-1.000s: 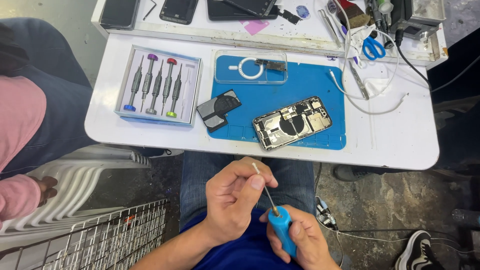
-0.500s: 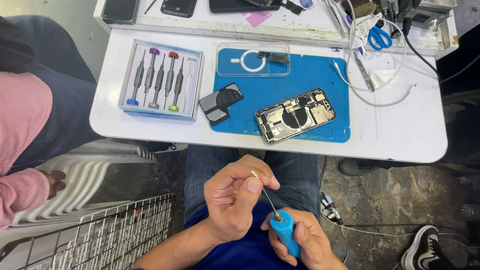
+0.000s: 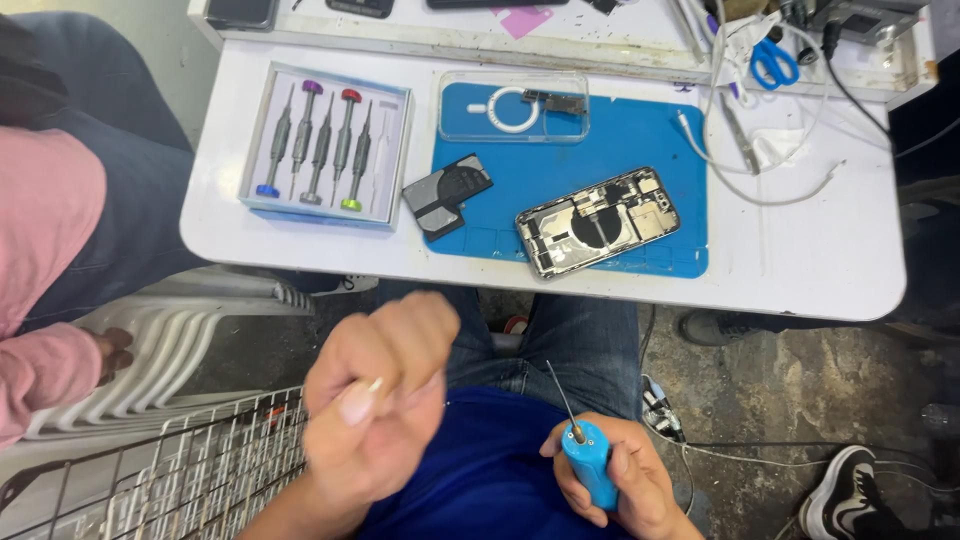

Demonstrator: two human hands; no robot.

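Left hand [image 3: 385, 400] lifted off screwdriver [image 3: 588, 465] (right grip)

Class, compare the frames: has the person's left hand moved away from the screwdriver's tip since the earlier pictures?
Yes. The left hand has pulled left, off the bit of the blue screwdriver, which the right hand holds over the lap.

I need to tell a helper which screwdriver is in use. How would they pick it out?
Look below the white table, over the person's lap. The right hand grips a blue-handled screwdriver with a thin shaft pointing up. Unlike the grey ones in the tray, it is blue and off the table.
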